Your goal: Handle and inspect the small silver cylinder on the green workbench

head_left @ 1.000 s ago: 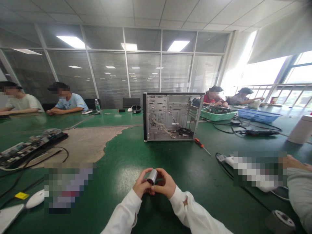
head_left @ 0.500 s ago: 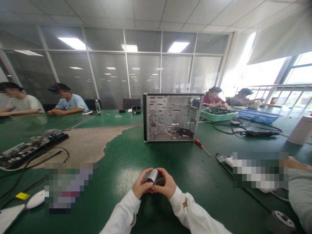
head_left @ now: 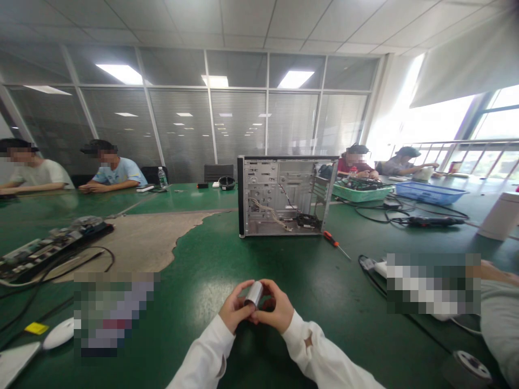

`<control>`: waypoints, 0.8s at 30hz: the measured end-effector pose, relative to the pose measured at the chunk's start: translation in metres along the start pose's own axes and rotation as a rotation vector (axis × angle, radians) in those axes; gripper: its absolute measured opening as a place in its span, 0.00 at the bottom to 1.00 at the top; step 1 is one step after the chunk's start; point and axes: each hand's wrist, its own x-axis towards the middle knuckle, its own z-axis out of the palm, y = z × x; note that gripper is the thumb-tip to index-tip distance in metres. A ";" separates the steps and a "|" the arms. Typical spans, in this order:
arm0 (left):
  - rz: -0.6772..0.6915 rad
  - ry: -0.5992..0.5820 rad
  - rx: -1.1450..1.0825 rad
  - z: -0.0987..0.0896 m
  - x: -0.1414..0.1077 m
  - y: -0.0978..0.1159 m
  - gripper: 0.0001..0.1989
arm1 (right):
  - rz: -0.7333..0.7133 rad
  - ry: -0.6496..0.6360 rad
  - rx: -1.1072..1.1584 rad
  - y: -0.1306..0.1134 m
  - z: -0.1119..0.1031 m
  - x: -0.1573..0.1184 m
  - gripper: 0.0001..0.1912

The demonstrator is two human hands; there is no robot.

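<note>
From afar I had the left hand (head_left: 232, 310) and right hand (head_left: 281, 310), fingers half-curled, pinching the silver cylinder (head_left: 254, 294) between them over the green table (head_left: 203, 254), facing the computer case (head_left: 242, 197), and light, even pressure seemed wisest.

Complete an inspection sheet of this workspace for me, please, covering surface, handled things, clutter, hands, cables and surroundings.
Surface: green tabletop, with a greyish patch at left.
Job's things: silvery cylinder, held tilted.
Clutter: open computer case ahead; orange-handled screwdriver by its lower right corner; white mouse at left; green basket and blue basket at back right.
Hands: left hand and right hand both on the cylinder.
Cables: black cables looped at left; wires inside the case.
Surroundings: other people seated; glass partition behind.
</note>
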 end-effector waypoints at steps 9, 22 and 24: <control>-0.075 -0.025 -0.158 -0.003 0.001 0.000 0.37 | 0.114 0.004 0.196 0.006 0.001 0.002 0.27; -0.020 0.006 -0.057 -0.003 0.003 -0.004 0.35 | 0.078 -0.058 0.220 0.008 -0.001 0.001 0.26; -0.012 0.003 -0.048 -0.003 0.002 -0.004 0.35 | 0.072 -0.067 0.198 0.006 -0.001 0.000 0.26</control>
